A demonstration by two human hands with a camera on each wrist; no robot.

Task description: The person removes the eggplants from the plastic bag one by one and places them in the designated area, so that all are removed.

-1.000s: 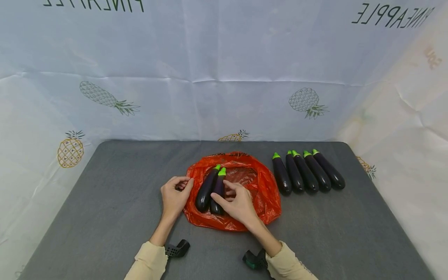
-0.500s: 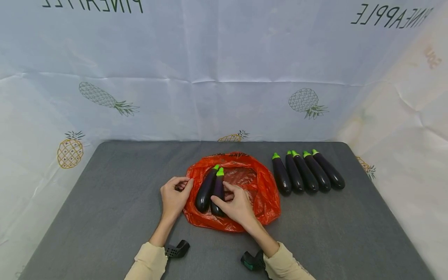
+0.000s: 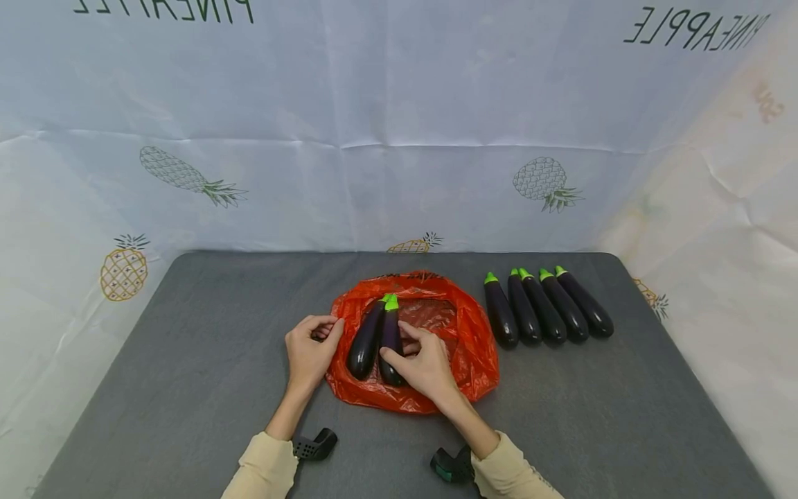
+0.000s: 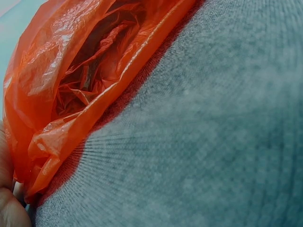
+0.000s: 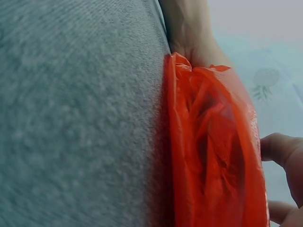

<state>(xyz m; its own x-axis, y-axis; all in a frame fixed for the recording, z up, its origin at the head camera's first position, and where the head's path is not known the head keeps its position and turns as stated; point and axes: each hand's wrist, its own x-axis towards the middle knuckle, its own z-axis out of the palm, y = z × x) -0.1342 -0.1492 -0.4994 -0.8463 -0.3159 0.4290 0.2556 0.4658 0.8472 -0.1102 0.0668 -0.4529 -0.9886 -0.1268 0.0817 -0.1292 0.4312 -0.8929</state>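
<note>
An orange-red plastic bag [image 3: 479, 346] lies on the table with its mouth spread upward. Two dark purple eggplants with bright green caps, a left eggplant [image 3: 363, 345] and a right eggplant [image 3: 391, 336], lie side by side in it, caps away from me. My left hand [image 3: 310, 352] pinches the bag's left rim between thumb and fingers. With thumb on the near side and fingers on the right, my right hand [image 3: 427, 366] holds the right eggplant. In the left wrist view the bag's side [image 4: 42, 71] hides the eggplants; the right wrist view shows fingers [image 5: 279, 146] beyond the bag.
To the right of the bag, several more eggplants [image 3: 548, 308] lie in a slanted row on the dark grey tabletop [image 3: 218, 326]. A white cloth [image 3: 374, 194] printed with pineapples hangs behind the table and at both sides.
The right eggplant has shifted slightly under my right hand: its cap went left, against the other cap, and its thick end swung a little right. My left hand stays put.
</note>
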